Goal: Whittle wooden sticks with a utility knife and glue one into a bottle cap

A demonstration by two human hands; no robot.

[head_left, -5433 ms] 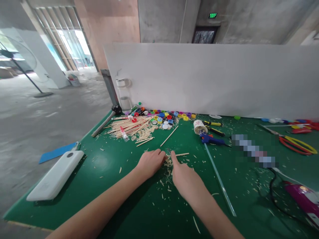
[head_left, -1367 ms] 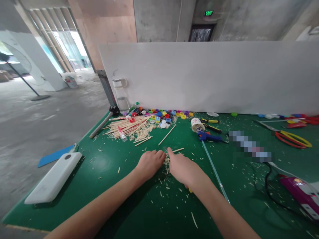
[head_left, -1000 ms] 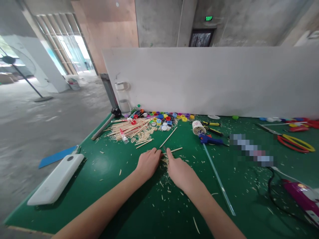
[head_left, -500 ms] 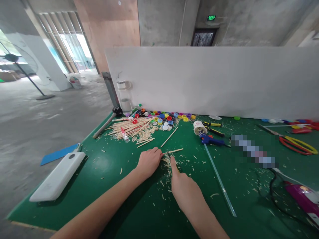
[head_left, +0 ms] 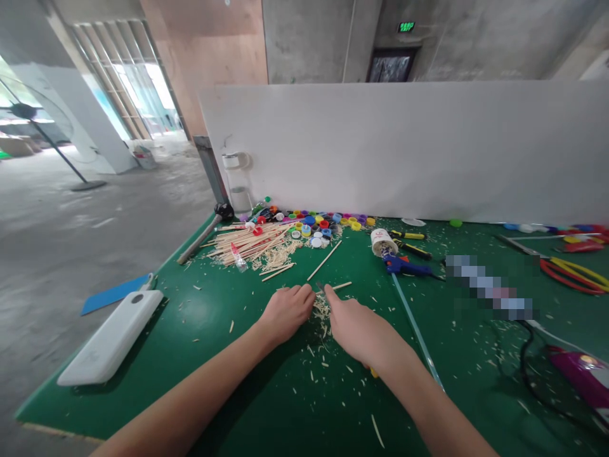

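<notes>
My left hand (head_left: 289, 312) is closed at the near end of a thin wooden stick (head_left: 341, 286), pressing it against the green table. My right hand (head_left: 354, 324) is wrapped around a utility knife, its forefinger stretched along the top. The knife's blade (head_left: 320, 287) meets the stick between my hands, and a yellow bit of its handle (head_left: 373, 372) shows below my palm. Pale wood shavings (head_left: 322, 307) lie under and around the blade. Just beyond my hands, another loose stick (head_left: 324, 261) rests on the table.
Wooden sticks (head_left: 247, 244) and coloured bottle caps (head_left: 309, 221) are heaped at the back. A blue glue gun (head_left: 409, 266) with a long clear glue stick (head_left: 413, 327) lies right, near a paper cup (head_left: 382, 242). A white power bank (head_left: 114, 336) lies left. A white board (head_left: 404, 149) stands behind.
My right hand has turned, with its wrist swinging to the right and the knife lying flatter. The blade stays at the stick. My left hand has hardly moved.
</notes>
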